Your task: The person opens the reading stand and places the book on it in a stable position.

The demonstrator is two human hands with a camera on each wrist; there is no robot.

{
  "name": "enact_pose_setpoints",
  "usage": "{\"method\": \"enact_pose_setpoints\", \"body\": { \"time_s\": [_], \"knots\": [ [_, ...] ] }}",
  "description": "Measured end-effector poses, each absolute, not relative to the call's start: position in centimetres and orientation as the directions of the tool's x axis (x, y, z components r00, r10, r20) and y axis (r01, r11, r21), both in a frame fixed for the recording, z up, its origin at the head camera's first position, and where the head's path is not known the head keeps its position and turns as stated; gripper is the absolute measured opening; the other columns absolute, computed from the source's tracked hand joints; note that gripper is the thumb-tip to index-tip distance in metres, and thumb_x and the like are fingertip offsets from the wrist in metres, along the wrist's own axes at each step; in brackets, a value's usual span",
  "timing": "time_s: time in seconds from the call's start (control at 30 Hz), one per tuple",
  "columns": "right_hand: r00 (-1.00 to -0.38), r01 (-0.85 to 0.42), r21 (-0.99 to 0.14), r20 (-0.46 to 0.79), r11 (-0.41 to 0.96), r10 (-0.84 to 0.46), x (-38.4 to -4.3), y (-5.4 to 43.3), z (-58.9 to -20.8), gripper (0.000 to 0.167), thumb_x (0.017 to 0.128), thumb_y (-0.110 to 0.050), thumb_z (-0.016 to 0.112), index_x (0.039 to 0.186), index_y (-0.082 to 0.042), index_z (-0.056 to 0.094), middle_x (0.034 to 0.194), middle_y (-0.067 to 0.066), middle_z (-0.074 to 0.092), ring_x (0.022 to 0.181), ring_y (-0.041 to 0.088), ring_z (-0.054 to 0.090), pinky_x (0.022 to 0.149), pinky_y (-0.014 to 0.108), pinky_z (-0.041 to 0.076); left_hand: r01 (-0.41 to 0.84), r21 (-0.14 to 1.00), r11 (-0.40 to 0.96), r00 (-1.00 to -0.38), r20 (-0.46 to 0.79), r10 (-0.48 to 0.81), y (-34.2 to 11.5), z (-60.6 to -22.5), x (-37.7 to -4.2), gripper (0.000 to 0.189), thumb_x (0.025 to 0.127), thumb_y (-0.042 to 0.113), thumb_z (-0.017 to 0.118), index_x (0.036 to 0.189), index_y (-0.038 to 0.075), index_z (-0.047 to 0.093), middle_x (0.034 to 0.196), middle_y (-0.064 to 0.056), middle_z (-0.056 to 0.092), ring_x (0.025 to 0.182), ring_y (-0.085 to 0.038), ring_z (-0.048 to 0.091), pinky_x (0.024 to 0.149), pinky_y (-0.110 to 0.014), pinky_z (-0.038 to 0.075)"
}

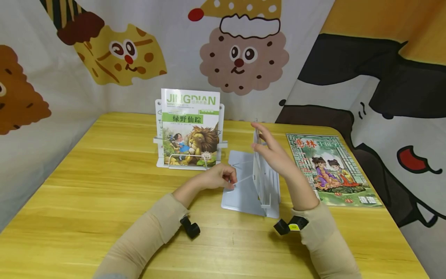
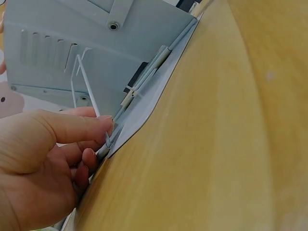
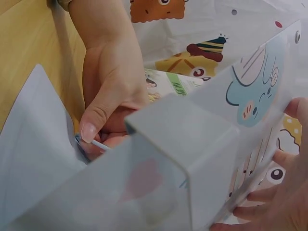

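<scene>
A pale grey metal book stand (image 1: 244, 182) has its base on the table and its panel (image 2: 53, 29) raised nearly edge-on to the head view. My left hand (image 1: 219, 176) pinches a thin wire support (image 2: 88, 86) between thumb and fingers, low by the base plate. On the panel's far edge rests my right hand (image 1: 277, 155), its fingers spread and fairly straight, fingertips at the rim. A cartoon print (image 3: 255, 91) covers the panel's front, and a small ledge (image 3: 183, 130) juts from it. The back shows slots and a rivet in the left wrist view.
A second white stand (image 1: 160, 155) holds an upright book (image 1: 191, 135) with a lion cover, left of the hands. A green magazine (image 1: 331, 170) lies flat at the right. Behind the wooden table (image 1: 104, 186) hangs a cartoon-printed curtain (image 1: 181, 46).
</scene>
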State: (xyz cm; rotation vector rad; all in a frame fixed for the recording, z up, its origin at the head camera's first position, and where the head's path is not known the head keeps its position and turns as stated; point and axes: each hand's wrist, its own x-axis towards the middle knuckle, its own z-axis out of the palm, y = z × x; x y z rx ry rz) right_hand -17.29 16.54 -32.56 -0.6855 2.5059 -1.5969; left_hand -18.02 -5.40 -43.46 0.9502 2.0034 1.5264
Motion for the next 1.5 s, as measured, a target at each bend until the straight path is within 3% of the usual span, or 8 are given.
{"method": "enact_pose_setpoints", "body": {
  "time_s": [0.23,0.57,0.73,0.87,0.97,1.13,1.3,1.5],
  "knots": [
    [-0.895,-0.34,-0.85,0.161,0.402,-0.417,-17.3,15.8,-32.8,0.06,0.097,-0.026,0.051,0.151,-0.023,0.027,0.157,0.001,0.017,0.14,0.034,0.018,0.104,0.066,0.019,0.263,0.951,0.164,-0.659,0.053,0.75,-5.3,-43.5,-18.1,0.01,0.078,-0.011,0.072,0.081,-0.005,0.065,0.072,-0.004,0.062,0.062,-0.012,0.048,0.058,-0.023,0.041],
    [-0.879,-0.366,-0.838,0.168,0.404,-0.447,-17.3,15.4,-33.0,0.06,0.098,-0.026,0.052,0.152,-0.022,0.025,0.157,0.001,0.016,0.142,0.027,0.013,0.106,0.064,0.017,0.264,0.947,0.181,-0.665,0.043,0.745,-5.3,-43.4,-18.0,0.008,0.078,-0.008,0.073,0.082,-0.004,0.067,0.075,-0.009,0.063,0.062,-0.013,0.048,0.057,-0.022,0.041],
    [-0.838,-0.425,-0.831,0.213,0.358,-0.502,-18.4,16.3,-34.2,0.06,0.1,-0.029,0.05,0.153,-0.02,0.024,0.159,0.004,0.008,0.143,0.026,0.008,0.106,0.064,0.019,0.277,0.93,0.24,-0.677,0.012,0.736,-5.3,-43.2,-17.7,0.01,0.085,-0.001,0.069,0.095,-0.003,0.069,0.08,-0.005,0.065,0.069,-0.012,0.055,0.061,-0.023,0.047],
    [-0.82,-0.454,-0.83,0.249,0.322,-0.515,-19.6,17.1,-35.4,0.062,0.099,-0.033,0.052,0.153,-0.021,0.023,0.159,0.006,0.005,0.143,0.029,0.008,0.106,0.06,0.022,0.302,0.906,0.297,-0.745,0.03,0.667,-5.1,-42.4,-16.8,0.021,0.089,0.006,0.065,0.108,-0.002,0.067,0.085,-0.001,0.065,0.075,-0.012,0.058,0.066,-0.025,0.05],
    [-0.822,-0.443,-0.846,0.251,0.297,-0.512,-20.6,17.6,-36.1,0.063,0.1,-0.025,0.052,0.154,-0.019,0.02,0.159,0.004,0.009,0.141,0.031,0.014,0.107,0.056,0.024,0.316,0.91,0.267,-0.816,0.118,0.566,-4.7,-41.4,-15.9,0.026,0.089,0.007,0.064,0.113,-0.003,0.065,0.09,-0.004,0.066,0.081,-0.014,0.06,0.07,-0.027,0.051],
    [-0.839,-0.355,-0.905,0.199,0.233,-0.507,-21.3,18.4,-36.6,0.068,0.099,-0.004,0.05,0.154,-0.011,0.012,0.154,0.019,0.021,0.137,0.039,0.025,0.108,0.057,0.023,0.341,0.936,0.091,-0.839,0.259,0.478,-4.0,-39.9,-13.9,0.045,0.087,0.005,0.061,0.131,0.0,0.053,0.107,-0.013,0.065,0.093,-0.023,0.062,0.079,-0.034,0.052],
    [-0.84,-0.341,-0.915,0.194,0.214,-0.507,-20.7,18.5,-35.7,0.07,0.096,-0.003,0.055,0.153,-0.004,0.013,0.146,0.031,0.029,0.133,0.044,0.029,0.106,0.059,0.025,0.389,0.917,-0.094,-0.784,0.383,0.488,-3.4,-39.3,-11.9,0.067,0.087,0.011,0.055,0.149,0.007,0.029,0.132,-0.019,0.048,0.108,-0.032,0.055,0.088,-0.044,0.05],
    [-0.84,-0.376,-0.903,0.236,0.209,-0.489,-20.3,18.4,-35.3,0.069,0.095,-0.002,0.057,0.151,-0.002,0.018,0.14,0.032,0.035,0.128,0.046,0.035,0.105,0.06,0.026,0.394,0.906,-0.154,-0.767,0.416,0.488,-2.5,-39.2,-10.4,0.086,0.09,0.031,0.067,0.154,0.014,0.013,0.144,-0.02,0.035,0.119,-0.035,0.047,0.091,-0.05,0.047]
  ]
}}
